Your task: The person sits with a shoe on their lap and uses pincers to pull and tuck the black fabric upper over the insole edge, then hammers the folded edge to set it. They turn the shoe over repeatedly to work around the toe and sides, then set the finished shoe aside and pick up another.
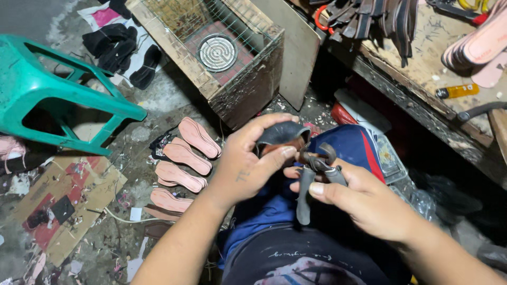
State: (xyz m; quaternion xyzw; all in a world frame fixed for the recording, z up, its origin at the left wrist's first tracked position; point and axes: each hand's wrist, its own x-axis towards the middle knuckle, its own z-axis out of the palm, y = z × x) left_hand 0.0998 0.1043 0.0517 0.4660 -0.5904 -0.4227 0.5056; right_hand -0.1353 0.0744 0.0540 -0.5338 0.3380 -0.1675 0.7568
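Note:
My left hand [247, 161] grips a dark leather shoe upper [281, 133] stretched over a form, thumb pressed on its edge. My right hand [364, 198] is closed on metal pincers [317, 161], whose jaws meet the edge of the upper. A dark strip [303, 195] hangs down from the jaws between my hands. Both hands are above my lap, over blue trousers [343, 145].
Several pink insoles [182, 158] lie on the dirty floor to the left. A teal plastic stool [47, 89] stands at far left. A wooden box with a coil heater [217, 53] sits ahead. A workbench [422, 68] with straps, soles and tools runs along the right.

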